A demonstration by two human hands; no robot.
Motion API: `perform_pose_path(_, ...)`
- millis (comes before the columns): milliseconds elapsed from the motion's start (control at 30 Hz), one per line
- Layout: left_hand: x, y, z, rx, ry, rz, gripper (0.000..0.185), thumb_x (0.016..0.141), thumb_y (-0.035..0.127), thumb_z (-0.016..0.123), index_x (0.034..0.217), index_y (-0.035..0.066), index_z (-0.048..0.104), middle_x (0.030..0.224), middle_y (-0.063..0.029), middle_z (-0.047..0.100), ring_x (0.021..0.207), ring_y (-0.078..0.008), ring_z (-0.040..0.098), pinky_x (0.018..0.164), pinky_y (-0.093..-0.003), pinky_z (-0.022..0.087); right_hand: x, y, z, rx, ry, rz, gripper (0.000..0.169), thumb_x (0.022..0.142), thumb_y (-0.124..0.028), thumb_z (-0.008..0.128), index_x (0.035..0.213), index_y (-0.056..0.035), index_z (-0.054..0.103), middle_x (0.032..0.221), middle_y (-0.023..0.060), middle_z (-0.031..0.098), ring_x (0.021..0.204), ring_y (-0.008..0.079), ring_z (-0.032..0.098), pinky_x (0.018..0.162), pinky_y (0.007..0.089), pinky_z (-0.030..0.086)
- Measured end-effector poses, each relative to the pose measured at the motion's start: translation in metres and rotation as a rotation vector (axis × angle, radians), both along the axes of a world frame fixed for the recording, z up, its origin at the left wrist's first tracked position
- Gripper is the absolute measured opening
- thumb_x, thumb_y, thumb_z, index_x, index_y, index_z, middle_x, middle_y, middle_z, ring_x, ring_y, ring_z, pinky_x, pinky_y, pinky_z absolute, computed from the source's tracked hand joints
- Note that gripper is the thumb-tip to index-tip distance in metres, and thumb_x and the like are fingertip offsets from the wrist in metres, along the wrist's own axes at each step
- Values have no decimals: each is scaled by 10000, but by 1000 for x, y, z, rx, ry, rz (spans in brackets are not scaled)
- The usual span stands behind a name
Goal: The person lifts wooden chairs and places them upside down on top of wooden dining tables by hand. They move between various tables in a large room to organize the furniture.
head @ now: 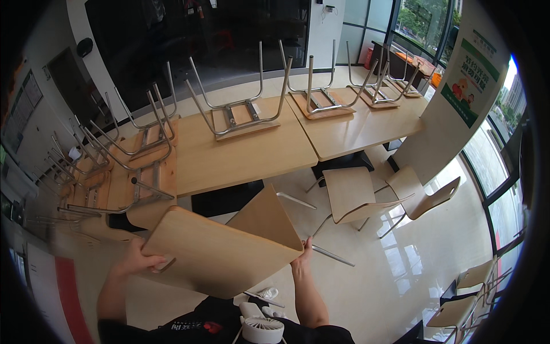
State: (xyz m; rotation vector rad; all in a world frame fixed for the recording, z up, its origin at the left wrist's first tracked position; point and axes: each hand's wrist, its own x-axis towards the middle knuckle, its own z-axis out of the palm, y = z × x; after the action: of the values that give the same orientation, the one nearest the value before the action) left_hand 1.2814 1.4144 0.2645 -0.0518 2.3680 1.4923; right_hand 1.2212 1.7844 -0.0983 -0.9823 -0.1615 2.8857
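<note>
Both my hands hold a bent-plywood chair (223, 249) with metal tube legs, lifted and tilted in front of my body. My left hand (139, 260) grips the backrest at its slot-shaped cutout. At the bend between backrest and seat, my right hand (303, 251) holds the other side; its fingers are partly hidden behind the wood. The chair's legs point away to the right. Just beyond it stands a long light-wood table (240, 150), on which several chairs lie upside down with their legs up, one upturned chair (245, 118) nearest the middle.
An upright chair (350, 189) stands at the table's near side, with another chair (412, 193) beside it near a white pillar (451, 103). More chairs (451, 311) stand at the lower right by the windows. Upturned chairs (150, 172) crowd the tables at left.
</note>
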Motion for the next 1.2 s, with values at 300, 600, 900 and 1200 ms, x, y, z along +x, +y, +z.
perform_pose_path(300,145,-155,-133,9,133,692,111,708,85,564,683,-19,593,626,-88,588,640,-185,584,590,-316,467,-26,-116,207,543,485,638,367,849,-302,508,581,-103,356,536,-7,313,519,122,291,508,259,244)
perform_pose_path(600,-13,14,-152,-329,506,531,380,704,197,662,1019,30,530,912,-123,604,846,-260,583,728,-323,452,-99,-185,229,1793,812,1146,394,773,-383,586,682,-1,544,576,117,508,576,212,532,532,351,407)
perform_pose_path(900,-189,112,-186,316,421,320,175,764,108,603,664,7,502,567,-12,487,582,-91,497,529,-259,397,-164,-160,122,2088,1153,826,345,656,-210,683,913,-23,551,1026,161,517,918,323,512,759,375,430)
perform_pose_path(1200,-233,99,-273,390,510,287,252,802,158,564,605,13,508,537,5,424,529,-83,380,478,-248,298,-240,81,80,1117,-126,553,563,743,-205,652,1194,-31,363,1058,102,483,947,237,528,716,370,441)
